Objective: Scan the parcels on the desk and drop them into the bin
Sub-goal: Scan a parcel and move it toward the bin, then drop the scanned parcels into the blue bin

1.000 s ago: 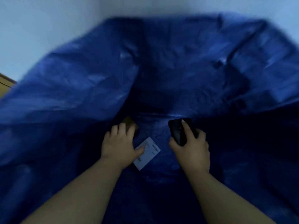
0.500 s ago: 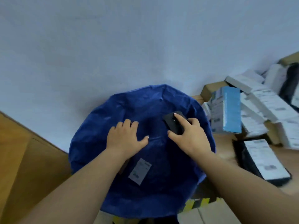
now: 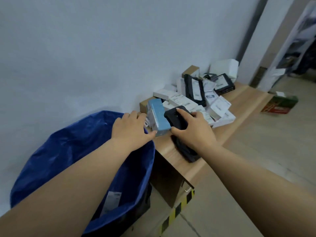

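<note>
Head camera, looking down and forward at a light wooden desk (image 3: 242, 100) that runs along a pale blue-grey wall (image 3: 102, 48) toward a doorway at the far right. On the desk's far half lies a jumbled heap of parcels (image 3: 196, 98): small white labelled boxes, a brown carton, and flat black packages with white shipping labels. At the near edge of the heap stands a light blue box (image 3: 158, 117), tilted on its side. The left hand (image 3: 131, 130) reaches over the bin's rim with its fingers relaxed and slightly spread, the thumb tip touching the blue box's lower corner. The right hand (image 3: 193, 129) grips a black handheld scanner (image 3: 176, 117), fingers curled round it and the forefinger laid along its top, just beside the blue box. Under that wrist a dark flat parcel (image 3: 184, 149) lies on the desk, though blur makes its shape uncertain. Left of the desk, against the wall, stands a bin lined with a blue bag (image 3: 71, 151); a white-labelled parcel (image 3: 112, 200) lies inside. Yellow-and-black hazard tape (image 3: 177, 209) marks the pale tiled floor (image 3: 273, 151). A green and red carton (image 3: 280, 105) sits on the floor beyond the desk.
</note>
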